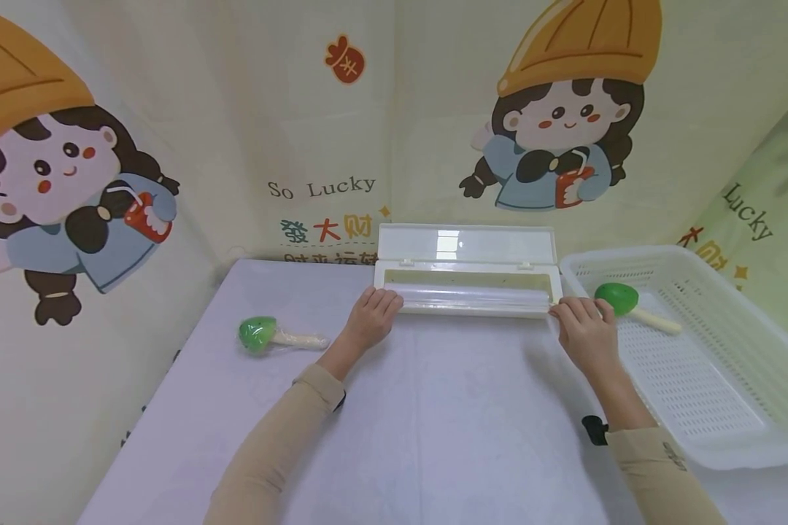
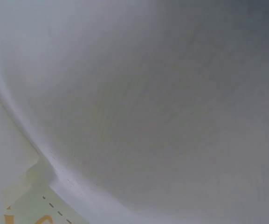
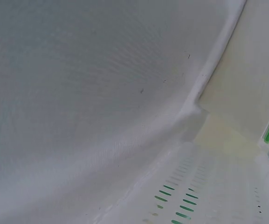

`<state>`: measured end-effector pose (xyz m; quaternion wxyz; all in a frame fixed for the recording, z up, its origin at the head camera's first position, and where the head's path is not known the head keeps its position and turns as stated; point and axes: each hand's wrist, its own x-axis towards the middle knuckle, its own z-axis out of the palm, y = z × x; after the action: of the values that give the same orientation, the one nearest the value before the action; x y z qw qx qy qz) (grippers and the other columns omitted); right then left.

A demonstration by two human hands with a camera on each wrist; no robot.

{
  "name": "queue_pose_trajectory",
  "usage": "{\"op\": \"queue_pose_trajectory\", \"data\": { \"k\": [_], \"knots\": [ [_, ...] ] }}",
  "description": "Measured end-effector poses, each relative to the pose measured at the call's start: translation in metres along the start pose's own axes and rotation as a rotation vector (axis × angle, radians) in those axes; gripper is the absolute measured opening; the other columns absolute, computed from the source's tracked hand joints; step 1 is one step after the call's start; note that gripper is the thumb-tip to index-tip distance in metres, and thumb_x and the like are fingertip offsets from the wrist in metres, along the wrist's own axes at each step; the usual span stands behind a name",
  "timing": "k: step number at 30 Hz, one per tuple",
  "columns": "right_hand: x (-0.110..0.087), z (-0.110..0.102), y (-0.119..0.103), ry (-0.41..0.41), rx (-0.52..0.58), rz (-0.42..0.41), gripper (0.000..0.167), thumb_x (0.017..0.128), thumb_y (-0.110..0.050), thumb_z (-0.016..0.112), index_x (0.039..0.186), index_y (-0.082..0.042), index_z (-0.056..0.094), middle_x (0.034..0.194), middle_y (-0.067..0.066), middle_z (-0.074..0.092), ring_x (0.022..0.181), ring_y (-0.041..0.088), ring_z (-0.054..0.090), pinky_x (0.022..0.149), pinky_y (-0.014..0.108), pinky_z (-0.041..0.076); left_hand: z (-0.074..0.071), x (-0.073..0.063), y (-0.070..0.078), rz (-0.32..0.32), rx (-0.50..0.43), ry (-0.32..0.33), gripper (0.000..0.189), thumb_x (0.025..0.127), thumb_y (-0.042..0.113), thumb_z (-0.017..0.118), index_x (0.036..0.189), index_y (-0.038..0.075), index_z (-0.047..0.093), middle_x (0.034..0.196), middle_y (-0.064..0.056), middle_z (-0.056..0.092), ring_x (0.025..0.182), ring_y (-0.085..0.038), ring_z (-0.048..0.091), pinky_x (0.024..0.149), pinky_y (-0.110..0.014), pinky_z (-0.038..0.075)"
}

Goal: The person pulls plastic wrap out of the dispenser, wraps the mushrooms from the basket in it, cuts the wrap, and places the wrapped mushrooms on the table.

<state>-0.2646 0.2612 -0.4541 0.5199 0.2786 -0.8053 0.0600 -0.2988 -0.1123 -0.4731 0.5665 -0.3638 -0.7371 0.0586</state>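
A long white dispenser box (image 1: 466,315) stands at the back of the table, its lid (image 1: 407,243) raised. Inside lies a clear roll of cling film (image 1: 469,297). My left hand (image 1: 372,319) is at the box's front left corner, with curled fingers pinching the film's edge. At the front right corner my right hand (image 1: 587,337) pinches the film between thumb and fingers. Both wrist views show mostly tablecloth, with the box side (image 2: 6,140) at the left wrist view's edge and the box (image 3: 241,79) at the right of the other; neither shows fingers.
Left on the white tablecloth (image 1: 427,423) lies a green-headed maraca-like toy (image 1: 259,335) in clear wrap. A white slotted basket (image 1: 735,456) stands at the right, close beside my right hand, holding a similar toy (image 1: 617,299). A printed curtain (image 1: 427,146) hangs behind.
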Motion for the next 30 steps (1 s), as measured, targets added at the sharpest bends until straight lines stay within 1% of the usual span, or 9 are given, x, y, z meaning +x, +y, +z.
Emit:
{"op": "queue_pose_trajectory", "data": {
  "k": [3, 10, 15, 21, 27, 30],
  "knots": [
    [0.0, -0.003, -0.001, 0.005, -0.001, -0.001, 0.029, 0.096, -0.021, 0.042, 0.083, 0.001, 0.057, 0.084, 0.014, 0.06, 0.078, 0.034, 0.053, 0.076, 0.05, 0.034, -0.002, 0.0, 0.0, 0.004, 0.004, 0.005, 0.028, 0.092, 0.002, 0.025, 0.091, 0.006, 0.053, 0.086, -0.004, 0.054, 0.079, -0.018, 0.049, 0.071, -0.029, 0.039],
    [0.002, -0.008, -0.004, 0.055, -0.009, 0.007, 0.024, 0.093, -0.019, 0.048, 0.081, 0.0, 0.057, 0.083, 0.014, 0.061, 0.075, 0.034, 0.054, 0.076, 0.049, 0.033, -0.008, 0.003, 0.001, 0.011, -0.005, 0.022, 0.026, 0.091, 0.001, 0.027, 0.09, 0.005, 0.053, 0.086, -0.004, 0.054, 0.078, -0.018, 0.049, 0.071, -0.029, 0.04],
    [0.003, -0.012, -0.006, 0.038, -0.015, 0.005, 0.028, 0.095, -0.02, 0.046, 0.081, 0.001, 0.057, 0.083, 0.015, 0.061, 0.076, 0.035, 0.053, 0.075, 0.049, 0.033, -0.013, 0.004, 0.002, 0.012, -0.013, 0.034, 0.025, 0.091, 0.002, 0.028, 0.089, 0.005, 0.053, 0.085, -0.005, 0.054, 0.078, -0.018, 0.049, 0.072, -0.03, 0.04],
    [0.002, -0.017, -0.008, 0.01, -0.016, 0.004, 0.029, 0.095, -0.02, 0.044, 0.082, 0.002, 0.058, 0.084, 0.016, 0.061, 0.077, 0.035, 0.053, 0.076, 0.049, 0.033, -0.018, 0.004, 0.003, 0.013, -0.012, 0.034, 0.026, 0.092, 0.003, 0.028, 0.089, 0.005, 0.053, 0.086, -0.005, 0.053, 0.079, -0.018, 0.048, 0.073, -0.03, 0.039],
    [0.001, -0.021, -0.01, 0.033, -0.011, 0.001, 0.028, 0.095, -0.019, 0.046, 0.081, 0.002, 0.059, 0.082, 0.016, 0.061, 0.076, 0.036, 0.054, 0.075, 0.048, 0.033, -0.021, 0.004, 0.004, 0.021, -0.017, 0.051, 0.023, 0.092, 0.003, 0.03, 0.089, 0.005, 0.052, 0.085, -0.004, 0.053, 0.077, -0.018, 0.048, 0.073, -0.029, 0.039],
    [0.0, -0.023, -0.011, 0.028, -0.01, 0.003, 0.03, 0.096, -0.019, 0.044, 0.082, 0.003, 0.059, 0.082, 0.017, 0.061, 0.076, 0.036, 0.054, 0.075, 0.049, 0.033, -0.023, 0.005, 0.004, 0.027, -0.016, 0.067, 0.022, 0.092, 0.003, 0.03, 0.088, 0.006, 0.052, 0.084, -0.004, 0.053, 0.076, -0.018, 0.048, 0.072, -0.029, 0.038]
  ]
}}
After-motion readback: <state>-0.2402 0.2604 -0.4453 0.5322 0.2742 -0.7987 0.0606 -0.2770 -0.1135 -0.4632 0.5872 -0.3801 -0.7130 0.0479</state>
